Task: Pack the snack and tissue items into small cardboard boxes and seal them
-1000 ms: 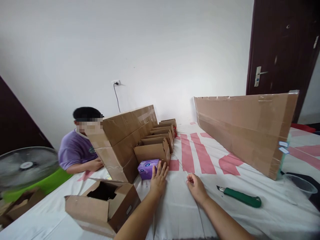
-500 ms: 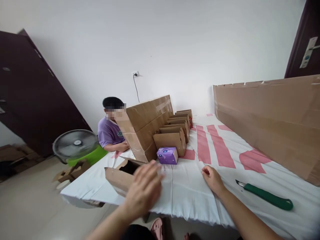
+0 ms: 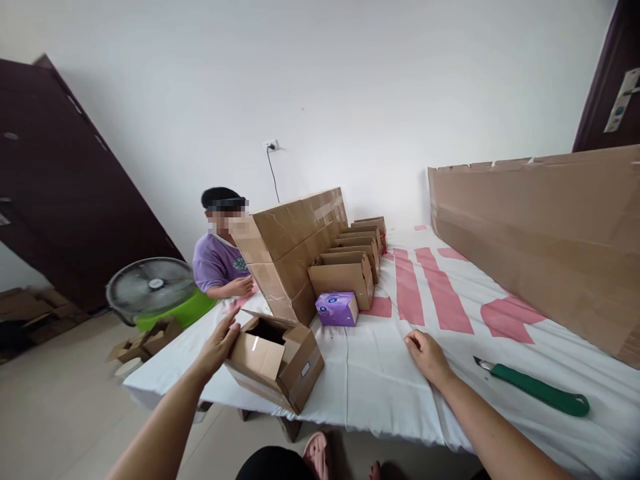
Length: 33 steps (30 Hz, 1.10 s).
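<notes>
My left hand (image 3: 219,347) is at the left side of a small cardboard box (image 3: 300,373), its fingers stretched out along the edge. Whether it presses on the box I cannot tell. The box stands at the table's front edge with its top open, one flap folded outward and a small white label on its end. My right hand (image 3: 427,357) rests on the white cloth with its fingers curled in, and nothing shows in them. A purple tissue pack (image 3: 337,310) lies between the hands, farther back. To the right of my right hand lies a green utility knife (image 3: 540,390), blade out.
Several open cardboard boxes (image 3: 345,273) stand in a row against a taped cardboard partition (image 3: 290,253). A long cardboard panel (image 3: 540,233) borders the right side. Another person (image 3: 220,257) in purple sits behind the partition. A fan (image 3: 155,287) stands at the left on the floor.
My left hand has moved left, from over the box to its left side. The box's end and an outward-folded flap now show. My right hand has stayed in place.
</notes>
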Each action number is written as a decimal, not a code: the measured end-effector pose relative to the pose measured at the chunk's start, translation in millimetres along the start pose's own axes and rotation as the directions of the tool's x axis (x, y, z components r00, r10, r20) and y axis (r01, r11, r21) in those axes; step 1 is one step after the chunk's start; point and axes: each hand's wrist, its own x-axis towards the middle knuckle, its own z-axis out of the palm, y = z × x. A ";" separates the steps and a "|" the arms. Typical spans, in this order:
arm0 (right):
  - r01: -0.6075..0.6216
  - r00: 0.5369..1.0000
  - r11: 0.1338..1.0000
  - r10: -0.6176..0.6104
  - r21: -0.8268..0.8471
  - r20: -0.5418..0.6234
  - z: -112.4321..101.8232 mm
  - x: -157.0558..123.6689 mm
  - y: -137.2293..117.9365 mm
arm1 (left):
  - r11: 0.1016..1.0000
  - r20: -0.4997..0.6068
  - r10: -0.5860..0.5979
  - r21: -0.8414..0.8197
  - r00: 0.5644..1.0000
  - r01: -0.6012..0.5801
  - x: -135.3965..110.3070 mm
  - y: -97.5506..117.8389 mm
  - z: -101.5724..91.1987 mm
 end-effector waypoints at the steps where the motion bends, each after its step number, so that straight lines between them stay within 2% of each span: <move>1: 0.000 1.000 1.000 0.000 -0.006 -0.002 0.5 0.1 0.2 | 1.000 0.002 -0.014 0.008 1.000 0.013 0.3 1.2 2.8; 7: 0.003 1.000 1.000 -0.003 -0.018 0.022 1.9 0.0 -0.4 | 0.986 0.009 -0.124 0.111 0.992 0.122 4.6 13.0 10.8; 13: -0.018 1.000 1.000 0.018 -0.002 0.025 0.5 -0.6 -3.3 | 0.971 0.128 -0.179 0.182 0.976 0.154 -4.1 49.5 29.9; 16: -0.023 1.000 1.000 0.023 0.012 0.021 0.2 -1.2 -5.1 | 0.991 0.258 -0.102 0.108 0.961 0.076 -12.1 75.1 46.0; 19: -0.027 1.000 0.999 0.026 0.040 0.007 0.2 -0.7 -4.9 | 1.000 0.382 0.009 -0.007 0.924 -0.006 -25.0 103.7 64.3; 23: -0.062 0.998 0.991 0.064 0.122 -0.012 -0.5 2.8 0.9 | 0.986 0.465 0.124 -0.158 0.876 -0.055 -43.3 139.1 87.0; 25: -0.094 0.994 0.981 0.100 0.168 -0.032 -0.4 5.3 3.6 | 0.968 0.495 0.149 -0.250 0.856 -0.024 -49.2 151.5 94.8; 28: -0.146 0.984 0.970 0.162 0.197 -0.067 2.5 8.9 2.1 | 0.941 0.500 0.123 -0.332 0.858 0.059 -52.4 159.5 100.6; 31: -0.211 0.972 0.961 0.226 0.178 -0.070 3.8 12.7 -7.0 | 0.931 0.481 0.112 -0.357 0.870 0.078 -49.5 156.0 103.0; 33: -0.253 0.963 0.955 0.263 0.154 -0.050 -3.7 14.1 -14.4 | 0.928 0.478 0.103 -0.362 0.872 0.088 -45.5 151.1 105.4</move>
